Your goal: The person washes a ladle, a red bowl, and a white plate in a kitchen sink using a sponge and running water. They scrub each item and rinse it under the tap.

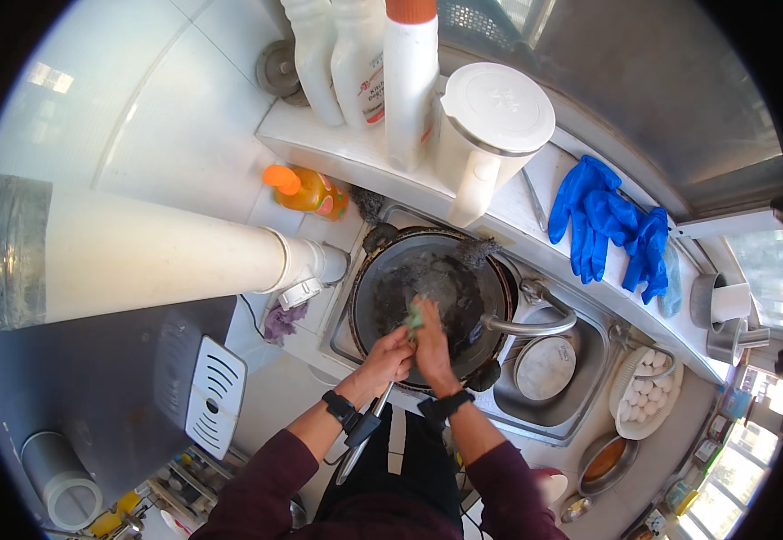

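Note:
A large round black pan (382, 297) with water in it sits over the left sink basin. Above its near part my two hands are close together. My left hand (386, 362) is closed around a long metal utensil (362, 443), whose handle slants down towards me; its working end is hidden by my hands. My right hand (433, 349) presses a small greenish scrubbing pad (415, 316) against the utensil's upper part, its fingers slightly blurred. Dark scouring wool (476, 252) rests at the pan's far rim. The curved tap (532, 326) reaches over the pan's right edge.
A white plate (545, 367) lies in the right basin (589, 378). Bottles (411, 81), a white jug (499, 117) and blue gloves (603, 216) line the ledge. An egg basket (630, 387) stands right; a thick white pipe (166, 252) crosses left.

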`<state>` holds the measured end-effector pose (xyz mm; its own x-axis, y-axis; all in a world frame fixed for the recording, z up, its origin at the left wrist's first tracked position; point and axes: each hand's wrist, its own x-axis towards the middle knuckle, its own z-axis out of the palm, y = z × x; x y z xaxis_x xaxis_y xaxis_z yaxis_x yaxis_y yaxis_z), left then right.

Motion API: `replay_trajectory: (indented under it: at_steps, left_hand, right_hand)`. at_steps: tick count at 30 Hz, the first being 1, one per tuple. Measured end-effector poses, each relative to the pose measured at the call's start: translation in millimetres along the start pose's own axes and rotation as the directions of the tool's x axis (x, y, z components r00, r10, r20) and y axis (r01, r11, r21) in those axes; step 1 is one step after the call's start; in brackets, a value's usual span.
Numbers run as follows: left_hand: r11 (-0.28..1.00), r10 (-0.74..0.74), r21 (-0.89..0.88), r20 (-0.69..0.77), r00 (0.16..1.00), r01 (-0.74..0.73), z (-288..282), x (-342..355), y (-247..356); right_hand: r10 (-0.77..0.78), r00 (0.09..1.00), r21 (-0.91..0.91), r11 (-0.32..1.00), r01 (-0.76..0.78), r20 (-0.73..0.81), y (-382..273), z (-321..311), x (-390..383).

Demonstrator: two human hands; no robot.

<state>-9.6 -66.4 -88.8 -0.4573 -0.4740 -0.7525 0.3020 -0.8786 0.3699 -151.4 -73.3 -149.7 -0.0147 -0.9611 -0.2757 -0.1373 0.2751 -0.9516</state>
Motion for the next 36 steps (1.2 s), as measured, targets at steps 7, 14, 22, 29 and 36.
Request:
replay_trajectory:
  at_steps: [7, 14, 22, 29, 36]
  left_hand:
    - [1.0, 0.018, 0.003, 0.016, 1.0, -0.019, 3, -4, -3]
    - [1.0, 0.026, -0.003, 0.115, 0.993, -0.025, 5, -7, -6]
    - [0.981, 0.044, 0.184, 0.077, 0.996, -0.058, -7, -2, -3]
    - [0.996, 0.025, 0.09, 0.055, 0.998, -0.03, -9, -9, 0]
    - [0.999, 0.017, -0.05, -0.022, 1.0, -0.018, -34, 16, 1]
  right_hand:
    - [0.102, 0.995, 0.235, 0.967, -0.101, 0.009, 2, -6, -7]
    - [0.142, 0.988, 0.291, 0.944, -0.152, 0.058, 4, -14, 0]
    - [-0.232, 0.973, -0.205, 0.952, 0.229, 0.009, 10, 1, -5]
    - [0.063, 0.997, -0.587, 0.806, -0.075, -0.04, 83, -37, 59]
    - [0.46, 0.865, 0.021, 0.885, -0.466, -0.202, 68, -36, 34]
